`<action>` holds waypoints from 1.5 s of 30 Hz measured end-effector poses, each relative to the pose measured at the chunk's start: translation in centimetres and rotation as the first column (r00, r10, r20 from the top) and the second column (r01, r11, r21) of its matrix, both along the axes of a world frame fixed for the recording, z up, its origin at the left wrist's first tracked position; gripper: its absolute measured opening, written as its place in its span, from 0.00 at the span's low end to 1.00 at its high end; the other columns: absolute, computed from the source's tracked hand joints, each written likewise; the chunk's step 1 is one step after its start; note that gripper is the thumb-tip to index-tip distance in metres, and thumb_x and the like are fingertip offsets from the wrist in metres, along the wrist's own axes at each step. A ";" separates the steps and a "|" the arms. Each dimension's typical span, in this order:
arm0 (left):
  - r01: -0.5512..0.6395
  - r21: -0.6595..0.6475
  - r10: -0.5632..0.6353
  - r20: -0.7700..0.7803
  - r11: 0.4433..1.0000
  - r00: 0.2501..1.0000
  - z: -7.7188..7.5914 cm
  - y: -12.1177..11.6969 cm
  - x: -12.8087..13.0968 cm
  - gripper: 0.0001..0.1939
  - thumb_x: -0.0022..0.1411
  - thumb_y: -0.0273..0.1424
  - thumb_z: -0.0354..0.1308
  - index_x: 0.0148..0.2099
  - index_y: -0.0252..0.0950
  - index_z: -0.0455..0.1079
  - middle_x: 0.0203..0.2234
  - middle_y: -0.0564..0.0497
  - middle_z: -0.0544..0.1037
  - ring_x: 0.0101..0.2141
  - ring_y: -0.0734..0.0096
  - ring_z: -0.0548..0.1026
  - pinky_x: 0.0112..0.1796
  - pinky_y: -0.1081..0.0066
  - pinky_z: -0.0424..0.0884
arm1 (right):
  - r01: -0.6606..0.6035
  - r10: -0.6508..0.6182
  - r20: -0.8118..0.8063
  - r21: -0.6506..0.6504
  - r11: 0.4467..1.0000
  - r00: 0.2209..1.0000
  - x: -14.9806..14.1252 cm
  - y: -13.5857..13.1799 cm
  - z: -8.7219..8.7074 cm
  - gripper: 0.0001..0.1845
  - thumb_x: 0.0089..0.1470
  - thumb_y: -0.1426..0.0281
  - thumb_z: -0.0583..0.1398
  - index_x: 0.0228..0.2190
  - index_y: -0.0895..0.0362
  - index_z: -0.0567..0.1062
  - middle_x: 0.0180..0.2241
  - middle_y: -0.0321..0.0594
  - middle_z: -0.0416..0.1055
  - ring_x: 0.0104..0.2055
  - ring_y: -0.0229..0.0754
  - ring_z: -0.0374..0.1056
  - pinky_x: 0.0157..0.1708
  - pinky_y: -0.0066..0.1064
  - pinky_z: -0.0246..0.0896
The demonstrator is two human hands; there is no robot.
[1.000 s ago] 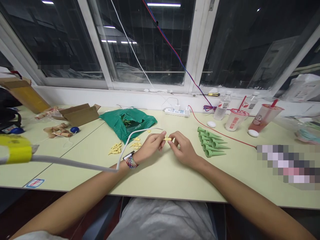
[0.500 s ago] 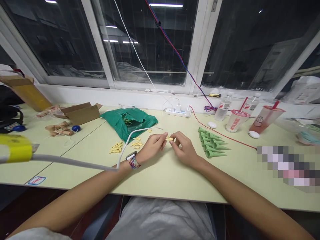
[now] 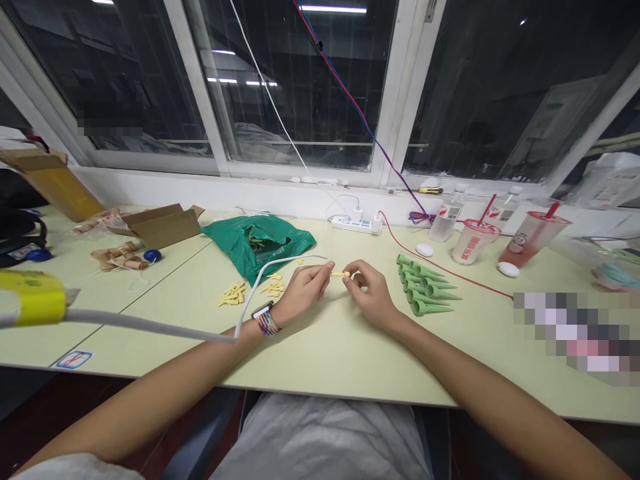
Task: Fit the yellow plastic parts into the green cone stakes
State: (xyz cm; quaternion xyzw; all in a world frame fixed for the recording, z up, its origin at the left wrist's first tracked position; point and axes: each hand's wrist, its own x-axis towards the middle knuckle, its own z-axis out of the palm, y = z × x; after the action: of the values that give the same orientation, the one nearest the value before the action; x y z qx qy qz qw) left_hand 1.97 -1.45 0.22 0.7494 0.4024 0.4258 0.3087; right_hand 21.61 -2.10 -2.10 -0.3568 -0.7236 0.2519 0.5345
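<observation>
L hand and R hand were up over the middle of the bench, fingertips facing each other w/ a small gap btwn. Both were closed to a narrow pinch on one small yellow piece: L hand had its left end, R hand its right end, and the middle showed in the gap, lying approx. level. Couldn't tell if it was one part or two joined; too small. A watch w/ a multicolored band sat on the L wrist.

Just left of the L hand, more yellow bits lay in two loose piles, a bigger one and, next to it, a smaller one, w/ a single bit a little farther back. Behind those was a green plastic bag, mouth open, w/ green stuff inside, too dark to make out. A pale cable crossed the view in front of the bag.

Near the R hand, on its right, green cones lay on their sides in a close group, tips pointing right. Farther back right: a red cable, two drink cups w/ red straws, two clear bottles, etc. A power strip lay at the back by the wall.
</observation>
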 end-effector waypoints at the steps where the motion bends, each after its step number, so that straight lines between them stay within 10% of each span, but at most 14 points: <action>1: -0.007 0.033 0.008 -0.031 0.999 0.999 0.2 -0.1 -0.1 0.31 0.78 0.47 0.47 0.23 0.38 0.59 0.16 0.56 0.65 0.23 0.72 0.65 0.31 0.68 0.61 | -0.022 0.019 -0.045 -0.057 0.998 0.999 0.0 0.1 0.0 0.06 0.63 0.64 0.61 0.36 0.54 0.71 0.34 0.34 0.70 0.25 0.34 0.63 0.27 0.30 0.58; 5: -0.003 0.206 0.043 -0.187 0.979 0.981 1.5 -0.7 -0.5 0.24 0.77 0.42 0.50 0.28 0.38 0.58 0.20 0.57 0.64 0.24 0.72 0.62 0.30 0.68 0.57 | -0.054 0.019 -0.186 -0.182 0.982 0.982 0.1 0.5 -0.4 0.10 0.61 0.61 0.62 0.34 0.53 0.70 0.30 0.31 0.66 0.22 0.34 0.61 0.24 0.30 0.55; 10: 0.171 0.049 -0.150 -0.289 0.984 0.945 3.3 -2.0 -2.6 0.20 0.77 0.43 0.52 0.32 0.38 0.65 0.24 0.55 0.72 0.28 0.71 0.69 0.33 0.70 0.63 | 0.019 -0.037 -0.119 -0.146 0.989 0.992 -0.2 1.1 -1.3 0.09 0.62 0.62 0.62 0.34 0.53 0.71 0.28 0.30 0.66 0.23 0.34 0.59 0.26 0.30 0.53; 24: -0.408 -0.073 0.387 -0.202 0.910 0.900 3.2 -1.6 -19.5 0.23 0.54 0.53 0.70 0.38 0.37 0.80 0.36 0.46 0.84 0.37 0.61 0.78 0.39 0.68 0.73 | -0.141 0.079 0.410 0.122 0.983 0.909 -7.5 3.2 -2.0 0.07 0.66 0.68 0.62 0.43 0.53 0.81 0.44 0.38 0.76 0.40 0.38 0.74 0.43 0.30 0.66; 45: -0.444 -0.005 0.402 -0.415 0.896 0.816 1.5 -0.6 -20.9 0.30 0.58 0.61 0.62 0.39 0.38 0.83 0.39 0.44 0.87 0.39 0.55 0.82 0.42 0.66 0.75 | -0.074 0.030 0.567 0.055 0.996 0.823 -12.5 6.9 -1.7 0.11 0.68 0.62 0.63 0.38 0.55 0.83 0.39 0.41 0.74 0.47 0.44 0.69 0.42 0.33 0.60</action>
State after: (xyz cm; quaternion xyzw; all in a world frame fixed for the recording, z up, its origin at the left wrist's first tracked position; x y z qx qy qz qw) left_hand -18.95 -2.09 1.69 0.6958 0.6347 0.2989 0.1540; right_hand 9.06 4.83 -3.80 -0.3752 -0.8678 0.1221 0.3021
